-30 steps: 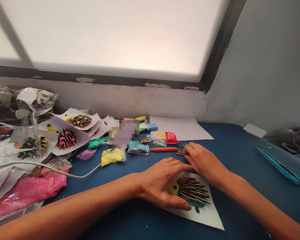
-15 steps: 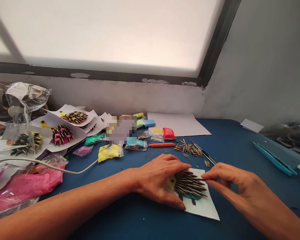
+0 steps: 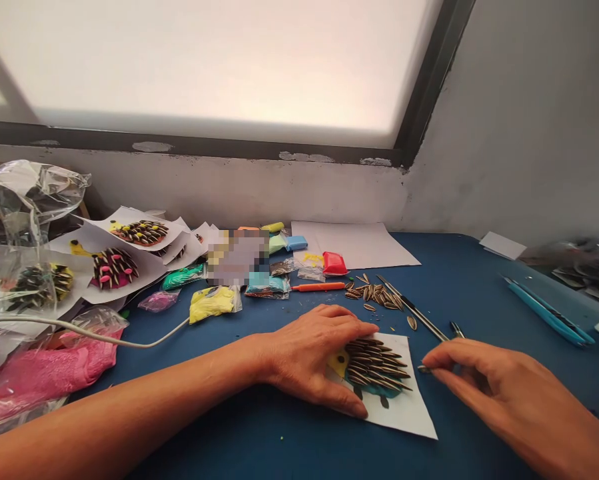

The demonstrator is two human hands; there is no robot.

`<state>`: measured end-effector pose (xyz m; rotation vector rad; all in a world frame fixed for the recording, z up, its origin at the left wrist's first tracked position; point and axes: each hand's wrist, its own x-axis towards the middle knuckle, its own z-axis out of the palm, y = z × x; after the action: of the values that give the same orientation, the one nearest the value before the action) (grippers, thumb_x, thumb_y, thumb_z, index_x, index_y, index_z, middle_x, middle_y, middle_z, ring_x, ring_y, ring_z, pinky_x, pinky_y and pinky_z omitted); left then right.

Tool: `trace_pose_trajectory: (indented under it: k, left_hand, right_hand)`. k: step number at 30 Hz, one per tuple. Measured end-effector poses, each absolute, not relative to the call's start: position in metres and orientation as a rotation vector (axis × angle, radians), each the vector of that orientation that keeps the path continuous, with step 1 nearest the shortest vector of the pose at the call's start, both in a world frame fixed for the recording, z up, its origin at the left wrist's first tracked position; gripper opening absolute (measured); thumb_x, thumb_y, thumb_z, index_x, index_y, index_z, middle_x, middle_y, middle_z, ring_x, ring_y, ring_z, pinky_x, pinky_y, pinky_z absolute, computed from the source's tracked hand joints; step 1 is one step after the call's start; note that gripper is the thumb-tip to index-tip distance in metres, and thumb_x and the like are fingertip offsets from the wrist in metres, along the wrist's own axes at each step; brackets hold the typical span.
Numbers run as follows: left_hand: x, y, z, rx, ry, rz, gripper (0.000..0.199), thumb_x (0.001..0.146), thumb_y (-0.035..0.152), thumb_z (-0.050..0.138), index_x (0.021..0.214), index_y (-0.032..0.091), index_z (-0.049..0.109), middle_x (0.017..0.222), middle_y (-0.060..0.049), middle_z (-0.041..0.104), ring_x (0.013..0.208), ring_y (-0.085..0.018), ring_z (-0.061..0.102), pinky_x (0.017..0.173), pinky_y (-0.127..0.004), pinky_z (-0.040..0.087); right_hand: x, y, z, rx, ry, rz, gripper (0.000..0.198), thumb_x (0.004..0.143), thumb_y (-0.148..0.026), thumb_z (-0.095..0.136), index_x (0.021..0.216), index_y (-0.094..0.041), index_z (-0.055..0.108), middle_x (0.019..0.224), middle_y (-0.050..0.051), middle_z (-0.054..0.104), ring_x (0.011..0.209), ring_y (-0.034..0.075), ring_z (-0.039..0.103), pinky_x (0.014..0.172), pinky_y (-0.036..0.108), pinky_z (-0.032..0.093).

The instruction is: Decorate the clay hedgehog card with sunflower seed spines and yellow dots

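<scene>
My left hand [image 3: 319,363] lies spread over the left side of a white paper card [image 3: 404,417], thumb and forefinger apart, pressing it against the table. On the card is a hedgehog figure [image 3: 379,367] with a yellow face, a blue-green clay body and spines of striped sunflower seeds; part of the face is under my hand. To the right of the card, my right hand [image 3: 484,380] pinches a small sunflower seed [image 3: 423,369] between thumb and forefinger, clear of the figure. A pile of loose seeds [image 3: 379,295] lies beyond the card.
A slim metal tool [image 3: 414,310] and an orange stick [image 3: 319,287] lie behind the card. Bagged coloured clay, including a yellow packet [image 3: 212,303], spreads to the left near finished hedgehog cards [image 3: 114,267]. Blue tweezers [image 3: 546,313] rest on the right. A cable [image 3: 149,343] crosses the left side.
My right hand has drawn back to the right, away from the hedgehog's spines, with the seed at its fingertips. My left hand stays on the card. The view has shifted slightly.
</scene>
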<state>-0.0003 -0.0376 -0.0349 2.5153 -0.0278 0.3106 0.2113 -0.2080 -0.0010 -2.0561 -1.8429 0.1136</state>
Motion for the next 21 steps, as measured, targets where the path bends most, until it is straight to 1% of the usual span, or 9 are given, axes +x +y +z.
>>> trace_pose_trajectory:
  k: [3, 6, 11, 14, 17, 19, 21]
  left_hand:
    - [0.000, -0.037, -0.036, 2.520, -0.021, 0.301, 0.090, 0.071, 0.059, 0.072, 0.143, 0.015, 0.043, 0.133, -0.013, 0.056, 0.127, -0.029, 0.044, 0.109, -0.041, 0.037]
    - [0.000, -0.037, -0.035, 2.523, -0.005, 0.286, 0.089, 0.072, 0.059, 0.072, 0.142, 0.014, 0.043, 0.134, -0.015, 0.054, 0.127, -0.029, 0.044, 0.108, -0.041, 0.037]
    - [-0.001, -0.038, -0.036, 2.518, -0.004, 0.295, 0.087, 0.072, 0.060, 0.071, 0.142, 0.015, 0.044, 0.135, -0.014, 0.054, 0.128, -0.029, 0.044, 0.108, -0.041, 0.038]
    - [-0.001, -0.038, -0.036, 2.523, -0.005, 0.296, 0.087, 0.072, 0.060, 0.071, 0.142, 0.015, 0.044, 0.135, -0.014, 0.053, 0.129, -0.029, 0.043, 0.108, -0.041, 0.037]
    - [-0.001, -0.037, -0.036, 2.529, -0.008, 0.301, 0.087, 0.072, 0.059, 0.071, 0.142, 0.016, 0.044, 0.135, -0.014, 0.054, 0.129, -0.029, 0.043, 0.109, -0.041, 0.037]
    - [-0.001, -0.037, -0.036, 2.528, -0.005, 0.303, 0.087, 0.072, 0.060, 0.071, 0.142, 0.017, 0.043, 0.135, -0.013, 0.054, 0.129, -0.029, 0.043, 0.108, -0.041, 0.037]
    - [-0.001, -0.037, -0.036, 2.527, -0.006, 0.305, 0.086, 0.072, 0.060, 0.071, 0.142, 0.018, 0.043, 0.135, -0.013, 0.054, 0.129, -0.029, 0.043, 0.108, -0.042, 0.037]
  right_hand:
    - [0.209, -0.207, -0.003, -2.032, -1.933, 0.182, 0.018, 0.083, -0.034, 0.058, 0.071, -0.030, 0.071, 0.061, -0.003, 0.068, 0.045, 0.013, 0.061, 0.038, 0.020, 0.046]
    - [0.211, -0.208, -0.006, -2.049, -1.978, 0.155, 0.019, 0.086, -0.033, 0.055, 0.074, -0.029, 0.069, 0.066, -0.002, 0.069, 0.052, 0.014, 0.064, 0.045, 0.022, 0.049]
    - [0.215, -0.211, -0.012, -2.161, -1.973, 0.064, 0.030, 0.090, -0.036, 0.044, 0.074, -0.029, 0.068, 0.071, 0.001, 0.069, 0.054, 0.017, 0.065, 0.050, 0.028, 0.052]
    - [0.213, -0.211, -0.013, -2.189, -1.963, 0.006, 0.034, 0.089, -0.038, 0.041, 0.072, -0.028, 0.068, 0.071, 0.002, 0.067, 0.052, 0.018, 0.065, 0.049, 0.030, 0.052]
    - [0.210, -0.213, -0.012, -2.129, -1.914, -0.065, 0.033, 0.088, -0.039, 0.042, 0.072, -0.027, 0.067, 0.069, 0.002, 0.067, 0.052, 0.018, 0.065, 0.045, 0.028, 0.050]
    - [0.208, -0.215, -0.012, -2.045, -1.881, -0.043, 0.028, 0.089, -0.040, 0.046, 0.074, -0.028, 0.067, 0.068, 0.000, 0.068, 0.052, 0.016, 0.065, 0.045, 0.026, 0.049]
    - [0.206, -0.219, -0.012, -1.974, -1.854, 0.046, 0.025, 0.090, -0.041, 0.048, 0.079, -0.029, 0.067, 0.066, -0.002, 0.067, 0.051, 0.014, 0.063, 0.044, 0.023, 0.049]
